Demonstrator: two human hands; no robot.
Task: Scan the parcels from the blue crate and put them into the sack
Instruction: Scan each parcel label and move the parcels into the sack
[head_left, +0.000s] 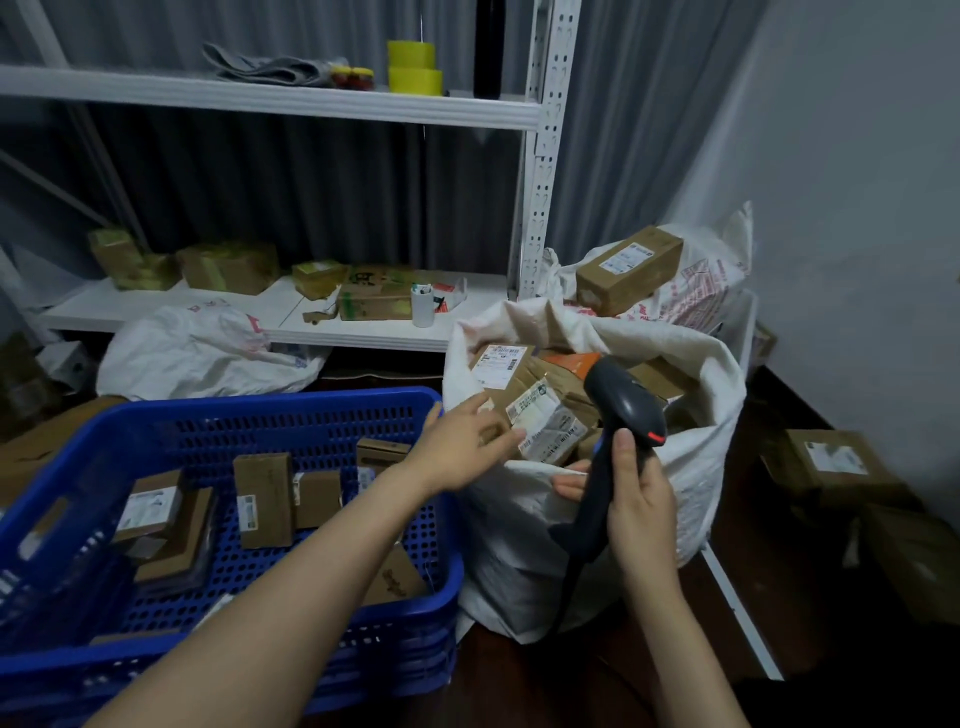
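The sack (696, 358) is white and woven. It stands on the floor (519, 686) against the right side of the blue crate (260, 410), its mouth open and rolled back, filled near the rim with brown cardboard parcels.

The topmost parcel (545, 423) lies at the near left edge of the sack's mouth. It is tilted, with its long axis running from far left to near right. Its broad face is up and carries a white shipping label with barcodes.

The left grip (462, 447) reaches across the crate's far right corner to this parcel, wide, with the fingers nearly straight. The fingertips are at the parcel's near left end, but I cannot tell whether they touch it.

The right grip (641, 499) is wrapped round the handle of a dark grey scanner (623, 400). The handle is roughly upright, and the head leans away and to the left over the sack's near rim. A red strip shows on the head's near side. The cable drops from the handle's base down the sack's front.

In the crate several small brown parcels remain. One (262, 499) stands on end near the middle with a narrow label at its left edge. Another (150, 504), at the left side, lies flat with a white label up.

Behind the sack a second sack (701, 291) carries a long brown box (628, 270).
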